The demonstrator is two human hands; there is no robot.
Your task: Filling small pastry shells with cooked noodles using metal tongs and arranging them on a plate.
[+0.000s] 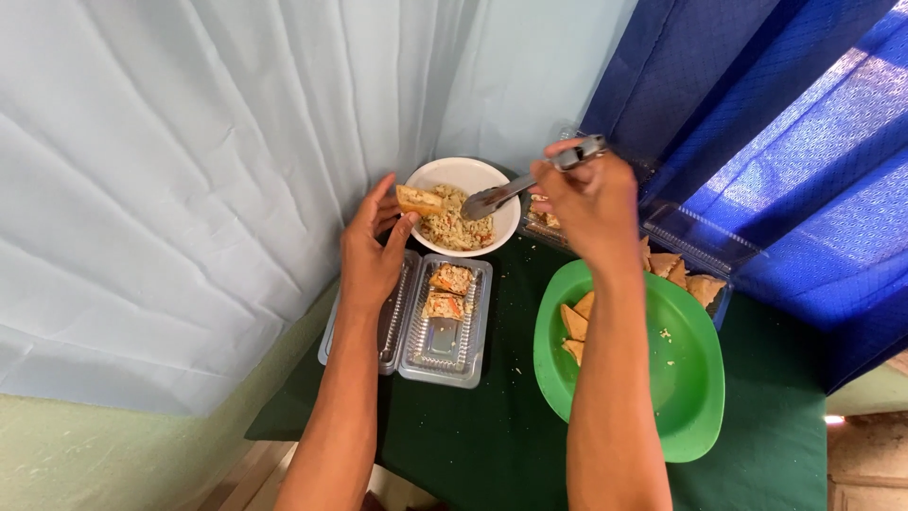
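— What was in the hands at that moment?

— The left hand (371, 248) had its fingers closed on a toasted bread piece (418, 200), pinched between thumb and fingertips and held over the left rim of the white bowl (504, 220). The right hand (586, 203) had its fingers wrapped around the handle of a metal spoon (501, 197), whose scoop end was lowered into the bowl's mix.

— And the bowl itself?

— It held a crumbly filling (456, 229), pale with orange flecks, and stood at the back of the worktop (492, 435), right against the pale curtain (189, 170).

— What lay just in front of it?

— A clear plastic clamshell box (445, 348), open, its lid folded out to the left beneath the left wrist. Two topped bread pieces (450, 291) sat in its far end; the near end was bare.

— To the right?

— A green plate (681, 378) with a few plain toast triangles (575, 326) on its left side and some crumbs near the middle; the right forearm crossed over it. Behind the plate was another clear tray (705, 248) with more triangles (686, 279), partly hidden by the arm.

— The surroundings?

— A dark green cloth covered the worktop, and a blue curtain (776, 123) hung at the right.
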